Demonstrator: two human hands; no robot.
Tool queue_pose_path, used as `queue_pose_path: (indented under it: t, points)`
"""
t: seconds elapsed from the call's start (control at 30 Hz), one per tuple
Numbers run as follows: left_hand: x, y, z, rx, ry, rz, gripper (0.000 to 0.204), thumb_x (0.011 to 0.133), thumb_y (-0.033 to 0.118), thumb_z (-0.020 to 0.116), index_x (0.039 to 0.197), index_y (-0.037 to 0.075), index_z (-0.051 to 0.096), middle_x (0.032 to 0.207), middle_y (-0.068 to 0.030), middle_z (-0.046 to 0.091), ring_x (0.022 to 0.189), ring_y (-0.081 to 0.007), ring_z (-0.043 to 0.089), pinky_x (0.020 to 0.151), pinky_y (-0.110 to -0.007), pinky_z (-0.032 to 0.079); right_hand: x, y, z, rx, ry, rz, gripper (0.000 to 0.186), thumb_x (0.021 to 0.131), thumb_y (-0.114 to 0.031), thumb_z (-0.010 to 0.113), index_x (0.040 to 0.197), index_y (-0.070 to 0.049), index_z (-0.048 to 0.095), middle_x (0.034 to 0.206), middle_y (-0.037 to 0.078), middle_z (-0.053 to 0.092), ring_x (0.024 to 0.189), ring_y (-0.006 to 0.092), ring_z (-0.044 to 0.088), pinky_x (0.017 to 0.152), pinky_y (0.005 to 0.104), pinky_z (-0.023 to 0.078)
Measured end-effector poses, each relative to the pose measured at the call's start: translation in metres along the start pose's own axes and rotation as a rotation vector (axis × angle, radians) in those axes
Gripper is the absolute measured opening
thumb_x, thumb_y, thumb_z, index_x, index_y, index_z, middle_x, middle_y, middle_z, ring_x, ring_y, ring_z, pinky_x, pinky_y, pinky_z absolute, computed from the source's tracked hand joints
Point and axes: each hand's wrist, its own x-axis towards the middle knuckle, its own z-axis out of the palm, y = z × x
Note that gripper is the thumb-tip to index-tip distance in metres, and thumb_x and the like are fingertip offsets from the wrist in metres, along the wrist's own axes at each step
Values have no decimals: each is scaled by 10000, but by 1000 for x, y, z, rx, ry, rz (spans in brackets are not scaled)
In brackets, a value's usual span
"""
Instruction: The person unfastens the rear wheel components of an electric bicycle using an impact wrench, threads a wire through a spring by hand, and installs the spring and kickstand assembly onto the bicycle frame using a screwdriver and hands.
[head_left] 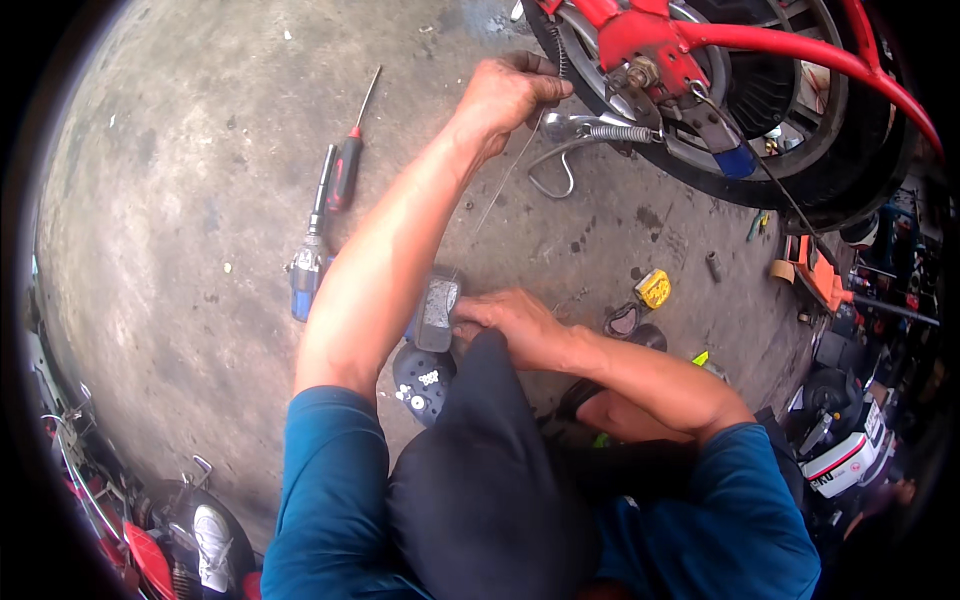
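Note:
At the top centre, my left hand (508, 95) is closed, its fingers pinched around a thin wire cable (510, 175) next to the motorcycle wheel. A dark coil spring (561, 52) stands just above these fingertips. The cable slants down toward my right hand (515, 325), whose fingers are closed and partly hidden by the black cap brim; what they hold, if anything, does not show. Touching or very near these fingers is a grey block-shaped object (438, 312) with a blue part beside it. A chrome lever with a spring (615, 132) projects from the wheel toward my left hand.
The motorcycle wheel (745, 195) and its red frame (770, 45) fill the upper right. A red-black screwdriver (345, 172) and a blue power tool (308, 265) lie left of my left forearm. A yellow object (653, 289) and a socket (713, 265) lie on the concrete floor (180, 200).

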Motion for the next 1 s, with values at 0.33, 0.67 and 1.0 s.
queue_pose_path:
  t: [0.33, 0.67, 1.0]
  points:
    - [33, -10, 21, -288, -6, -59, 133, 744, -26, 678, 856, -78, 631, 746, -133, 655, 610, -193, 636, 507, -271, 526, -39, 69, -110, -68, 286, 414, 394, 866, -287, 580, 1164, -30, 565, 1116, 177, 582, 1039, 297, 568, 864, 360, 445]
    - [57, -8, 31, -167, -53, -118, 109, 776, -3, 635, 866, -60, 656, 744, -137, 668, 595, -198, 649, 520, -318, 527, 17, 85, -174, 1175, 665, -58, 393, 906, -223, 535, 1260, -55, 499, 1251, 105, 546, 1128, 235, 536, 973, 416, 429]
    - [54, -5, 33, 31, 28, -86, 155, 727, 75, 618, 855, 4, 668, 784, -94, 652, 699, -186, 593, 583, -327, 422, 35, 82, -189, 1260, 566, 82, 292, 926, -218, 464, 1148, -49, 550, 1085, 108, 625, 994, 205, 586, 851, 370, 495]
